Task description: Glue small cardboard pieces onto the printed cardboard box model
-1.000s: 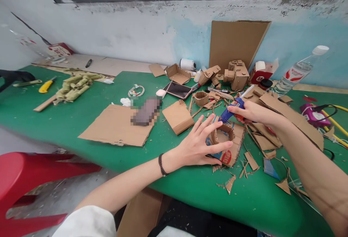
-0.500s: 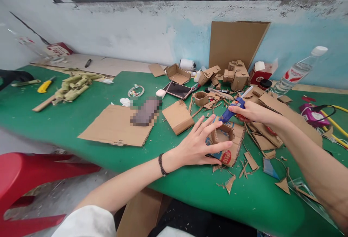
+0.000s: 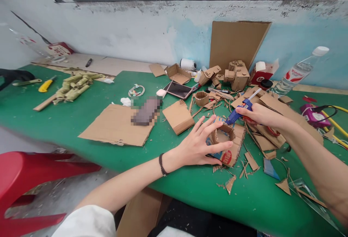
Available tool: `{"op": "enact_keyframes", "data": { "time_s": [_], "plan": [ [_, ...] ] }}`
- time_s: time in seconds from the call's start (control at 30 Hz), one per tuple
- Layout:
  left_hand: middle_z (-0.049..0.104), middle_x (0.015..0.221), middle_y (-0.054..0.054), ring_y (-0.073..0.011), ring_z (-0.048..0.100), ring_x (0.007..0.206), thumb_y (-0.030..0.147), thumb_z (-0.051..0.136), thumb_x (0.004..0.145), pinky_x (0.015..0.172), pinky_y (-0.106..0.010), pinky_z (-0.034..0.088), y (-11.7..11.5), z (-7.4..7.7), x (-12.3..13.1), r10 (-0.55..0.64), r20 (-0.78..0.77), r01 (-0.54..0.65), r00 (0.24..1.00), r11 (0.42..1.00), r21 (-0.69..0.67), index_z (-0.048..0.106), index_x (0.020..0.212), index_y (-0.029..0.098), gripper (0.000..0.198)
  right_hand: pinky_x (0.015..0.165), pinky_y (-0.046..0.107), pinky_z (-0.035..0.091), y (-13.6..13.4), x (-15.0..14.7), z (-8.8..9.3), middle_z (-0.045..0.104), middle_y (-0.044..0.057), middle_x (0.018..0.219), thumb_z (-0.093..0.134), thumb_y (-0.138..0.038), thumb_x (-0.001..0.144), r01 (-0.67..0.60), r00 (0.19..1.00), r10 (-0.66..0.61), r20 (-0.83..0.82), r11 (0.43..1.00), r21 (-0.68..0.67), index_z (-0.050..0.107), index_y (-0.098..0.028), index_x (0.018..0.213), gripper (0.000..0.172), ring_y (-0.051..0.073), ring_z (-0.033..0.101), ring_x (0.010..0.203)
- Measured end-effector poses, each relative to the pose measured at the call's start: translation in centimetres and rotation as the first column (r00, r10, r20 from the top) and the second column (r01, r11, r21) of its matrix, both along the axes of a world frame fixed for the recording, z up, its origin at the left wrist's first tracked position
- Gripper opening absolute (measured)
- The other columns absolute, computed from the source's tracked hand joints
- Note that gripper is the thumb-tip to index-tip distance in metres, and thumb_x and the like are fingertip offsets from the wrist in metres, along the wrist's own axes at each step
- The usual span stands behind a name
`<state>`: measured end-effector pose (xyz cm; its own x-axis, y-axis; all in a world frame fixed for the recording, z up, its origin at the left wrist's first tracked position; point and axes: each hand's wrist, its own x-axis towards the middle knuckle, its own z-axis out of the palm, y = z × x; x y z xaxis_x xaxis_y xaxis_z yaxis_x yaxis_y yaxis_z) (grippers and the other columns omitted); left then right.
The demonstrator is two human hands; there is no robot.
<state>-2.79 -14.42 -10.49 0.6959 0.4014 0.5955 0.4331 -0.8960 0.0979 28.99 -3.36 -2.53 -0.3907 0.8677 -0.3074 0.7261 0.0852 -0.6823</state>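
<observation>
My left hand (image 3: 199, 142) rests fingers spread against a small cardboard ring (image 3: 223, 134), thumb pressed to its near side. The ring stands on a printed cardboard piece (image 3: 236, 146) on the green table (image 3: 81, 121). My right hand (image 3: 259, 115) grips a blue hot glue gun (image 3: 239, 111), its nozzle pointing down-left just past the ring's far right edge. A white glue stick juts from the gun's back.
Cardboard scraps (image 3: 251, 160) litter the table around my hands. A flat cardboard sheet (image 3: 116, 124), a folded piece (image 3: 178, 116), a phone (image 3: 178, 89), cardboard models (image 3: 237, 73), a water bottle (image 3: 296, 72) and a purple tool with yellow cable (image 3: 315, 115) lie about. A red stool (image 3: 32, 175) stands at left.
My right hand has shifted the glue gun slightly right and down, toward the ring's far right edge. My left hand has stayed on the ring.
</observation>
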Motion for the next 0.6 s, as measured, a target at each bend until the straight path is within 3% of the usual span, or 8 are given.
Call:
{"op": "enact_keyframes", "data": {
  "time_s": [0.23,0.37,0.6],
  "plan": [
    [0.031,0.190,-0.020,-0.0537,0.033,0.177,0.063,0.095,0.091,0.141,-0.080,0.031,0.0,0.0,-0.1,0.006,-0.030,-0.006,1.000,1.000,-0.017,0.050,0.177,0.043,0.100,0.056,0.036,0.034,0.1,-0.9,0.3,0.055,0.000,0.059,0.061,-0.103,0.092,0.040,0.999,-0.039,-0.019,0.996,0.085,0.050,-0.027,0.072,0.080,0.018,0.045,0.055],
    [0.031,0.190,-0.021,-0.0541,0.033,0.177,0.063,0.096,0.090,0.141,-0.080,0.031,0.0,0.0,-0.1,0.002,-0.027,-0.002,1.000,1.000,-0.015,0.049,0.177,0.043,0.101,0.053,0.035,0.029,0.9,-1.1,-0.4,0.051,0.000,0.057,0.057,-0.106,0.091,-0.005,1.000,0.003,0.020,0.991,0.132,0.045,-0.027,0.069,0.083,0.017,0.042,0.054],
    [0.039,0.183,-0.023,-0.0505,0.031,0.179,0.065,0.087,0.098,0.141,-0.078,0.032,0.0,0.2,0.0,0.003,-0.009,-0.003,1.000,1.000,0.004,0.051,0.174,0.039,0.088,0.055,0.036,0.030,1.2,-1.6,-0.2,0.051,0.001,0.057,0.054,-0.110,0.087,-0.027,0.999,0.024,0.048,0.997,0.069,0.044,-0.027,0.065,0.087,0.018,0.043,0.055]
  ]
}}
